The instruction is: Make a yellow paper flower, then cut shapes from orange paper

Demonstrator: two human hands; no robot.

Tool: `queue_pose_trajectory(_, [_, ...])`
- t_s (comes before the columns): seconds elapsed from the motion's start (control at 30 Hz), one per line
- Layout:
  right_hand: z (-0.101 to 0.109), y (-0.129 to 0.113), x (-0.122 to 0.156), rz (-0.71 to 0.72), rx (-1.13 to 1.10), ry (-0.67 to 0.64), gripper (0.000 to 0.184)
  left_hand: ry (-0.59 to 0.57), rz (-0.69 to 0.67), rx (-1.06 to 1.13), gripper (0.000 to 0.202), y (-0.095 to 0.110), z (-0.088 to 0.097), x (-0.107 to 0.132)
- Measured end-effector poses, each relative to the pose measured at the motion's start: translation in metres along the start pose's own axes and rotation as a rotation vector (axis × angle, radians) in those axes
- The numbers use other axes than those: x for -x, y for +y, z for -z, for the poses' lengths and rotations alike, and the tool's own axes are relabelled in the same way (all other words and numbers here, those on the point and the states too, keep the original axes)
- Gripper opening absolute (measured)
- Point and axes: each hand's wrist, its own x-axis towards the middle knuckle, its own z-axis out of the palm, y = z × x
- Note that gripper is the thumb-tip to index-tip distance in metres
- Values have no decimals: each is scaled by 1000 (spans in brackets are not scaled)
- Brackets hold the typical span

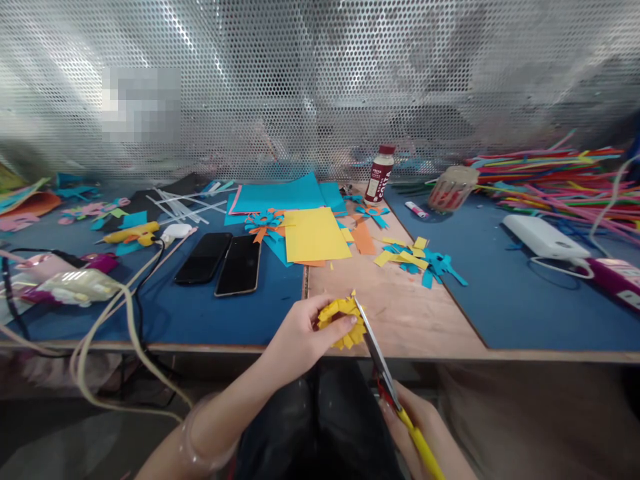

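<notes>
My left hand (305, 337) pinches a folded, fringed piece of yellow paper (345, 323) just above the near table edge. My right hand (425, 433), low in the frame, grips yellow-handled scissors (383, 367) whose blades point up and touch the right side of the yellow paper. Both hands are closed on what they hold. Behind them a flat yellow sheet (315, 235) lies on blue sheets (285, 197) beside a blue-and-orange paper flower (264, 223).
Two black phones (223, 261) lie on the blue mat at left, near cables (115, 313) and a yellow glue gun (133, 233). Blue and yellow scraps (420, 260), a bottle (379, 175), a plastic cup (453, 190), a white power bank (543, 237) and colourful strips (560, 177) sit right. A perforated metal screen stands behind.
</notes>
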Motion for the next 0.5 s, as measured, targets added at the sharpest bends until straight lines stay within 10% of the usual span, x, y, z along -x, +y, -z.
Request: queue_pose_trajectory(0.5, [6, 6, 12, -113, -101, 71, 43, 29, -20, -160, 25, 3, 8, -1])
